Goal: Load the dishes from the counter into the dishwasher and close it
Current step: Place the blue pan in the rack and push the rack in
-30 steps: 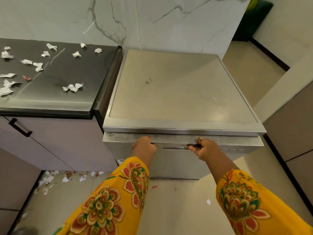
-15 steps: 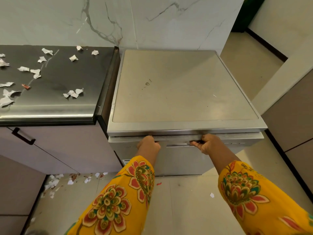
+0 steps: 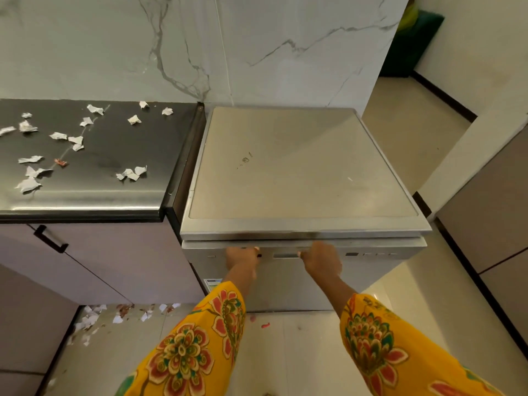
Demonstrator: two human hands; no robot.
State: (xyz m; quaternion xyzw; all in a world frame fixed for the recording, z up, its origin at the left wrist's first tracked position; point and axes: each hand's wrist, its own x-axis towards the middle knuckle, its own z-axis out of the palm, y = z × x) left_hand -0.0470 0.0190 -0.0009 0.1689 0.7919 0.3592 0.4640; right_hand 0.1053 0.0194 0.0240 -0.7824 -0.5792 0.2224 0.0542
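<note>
Steel dishwasher [image 3: 303,172] at 12 o'clock, door nearly flush. Our left hand [image 3: 241,258] and right hand [image 3: 321,260] curl at door's top edge, grip unclear. Risk: fingertips pinched in closing gap; door bounces off latch. Surface [image 3: 85,195] at 10 o'clock: paper scraps [image 3: 131,174] only.

Silver dishwasher [image 3: 300,172], black counter [image 3: 94,178], yellow floral sleeves [image 3: 194,344]

Left hand [image 3: 241,257] and right hand [image 3: 321,260] press the dishwasher [image 3: 303,167] door's top edge, door upright.
</note>
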